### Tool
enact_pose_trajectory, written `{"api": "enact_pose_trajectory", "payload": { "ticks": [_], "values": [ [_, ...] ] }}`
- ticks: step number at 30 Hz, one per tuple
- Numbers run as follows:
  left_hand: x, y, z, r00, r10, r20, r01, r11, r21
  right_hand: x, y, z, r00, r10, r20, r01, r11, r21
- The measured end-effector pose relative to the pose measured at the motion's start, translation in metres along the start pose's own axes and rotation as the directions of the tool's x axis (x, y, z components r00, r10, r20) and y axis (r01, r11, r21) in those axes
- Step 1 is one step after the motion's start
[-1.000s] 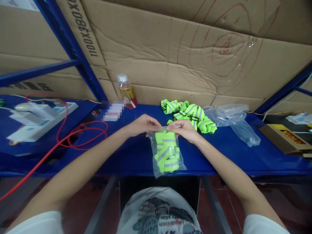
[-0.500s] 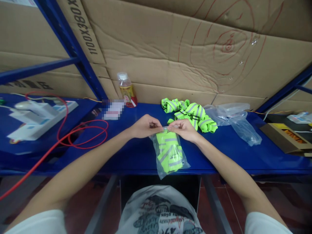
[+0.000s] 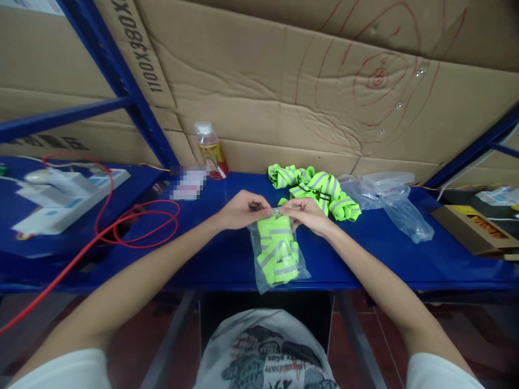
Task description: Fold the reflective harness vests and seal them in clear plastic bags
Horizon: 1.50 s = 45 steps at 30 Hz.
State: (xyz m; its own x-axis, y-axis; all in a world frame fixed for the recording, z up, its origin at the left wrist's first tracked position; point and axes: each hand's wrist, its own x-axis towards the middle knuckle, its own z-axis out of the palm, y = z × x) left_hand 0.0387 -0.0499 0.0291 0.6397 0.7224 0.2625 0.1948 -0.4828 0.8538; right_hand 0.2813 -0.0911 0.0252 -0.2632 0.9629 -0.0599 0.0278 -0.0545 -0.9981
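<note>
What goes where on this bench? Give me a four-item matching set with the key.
Things:
1. bottle
2. filled clear bag
3. red cable
4. empty clear bags

Places or states:
a. looped on the bench, on the left hand side
b. pinched at its top edge by the left hand and right hand
c. upright at the back, by the cardboard
d. lying just right of the loose neon bands

Pairs: 1-c, 2-b, 3-a, 4-d
</note>
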Motion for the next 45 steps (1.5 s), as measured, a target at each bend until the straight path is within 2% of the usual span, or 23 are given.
{"api": "enact_pose_trajectory", "payload": {
  "ticks": [2,8,10,15,22,28,31,35,40,45],
  "values": [
    [0.0,0.001,-0.001,1.0,-0.015,-0.011,0.015,0.999,0.03,0.0,-0.001,-0.001,1.0,0.007,0.011,-0.007,1.0,0.026],
    [-0.001,0.006,-0.002,0.999,-0.015,0.042,0.012,0.998,0.054,0.0,0.006,0.002,0.993,-0.111,0.027,0.111,0.993,-0.025],
    [-0.001,0.007,-0.002,0.999,-0.022,0.039,0.02,0.999,0.042,0.0,0.006,0.002,0.994,-0.102,0.025,0.103,0.995,-0.01],
    [0.0,0.003,-0.003,0.999,-0.05,0.003,0.05,0.999,0.005,0.0,0.001,-0.002,1.0,0.016,-0.002,-0.016,0.996,0.085],
    [0.001,0.0,-0.004,0.999,-0.04,0.036,0.038,0.996,0.075,0.001,0.008,0.002,0.993,-0.113,-0.026,0.113,0.993,0.023],
    [0.0,0.003,-0.006,0.999,-0.05,-0.001,0.05,0.998,0.047,0.0,0.006,0.006,0.997,-0.053,-0.064,0.058,0.995,0.079],
    [0.0,0.002,-0.003,1.0,-0.003,-0.003,0.003,0.995,0.098,-0.001,0.005,0.006,0.99,-0.122,-0.077,0.127,0.989,0.07],
    [0.001,0.002,0.003,0.998,0.068,0.005,-0.068,0.994,0.089,-0.002,0.007,0.008,0.98,-0.197,-0.035,0.198,0.979,0.049],
    [0.0,0.003,0.003,1.0,0.008,-0.008,-0.008,1.0,-0.024,-0.001,0.007,0.011,0.984,-0.176,-0.04,0.176,0.984,0.017],
    [-0.002,0.007,0.011,0.999,0.037,0.009,-0.037,0.999,0.012,-0.006,0.005,0.015,0.938,-0.327,-0.113,0.313,0.942,-0.122]
  ]
}}
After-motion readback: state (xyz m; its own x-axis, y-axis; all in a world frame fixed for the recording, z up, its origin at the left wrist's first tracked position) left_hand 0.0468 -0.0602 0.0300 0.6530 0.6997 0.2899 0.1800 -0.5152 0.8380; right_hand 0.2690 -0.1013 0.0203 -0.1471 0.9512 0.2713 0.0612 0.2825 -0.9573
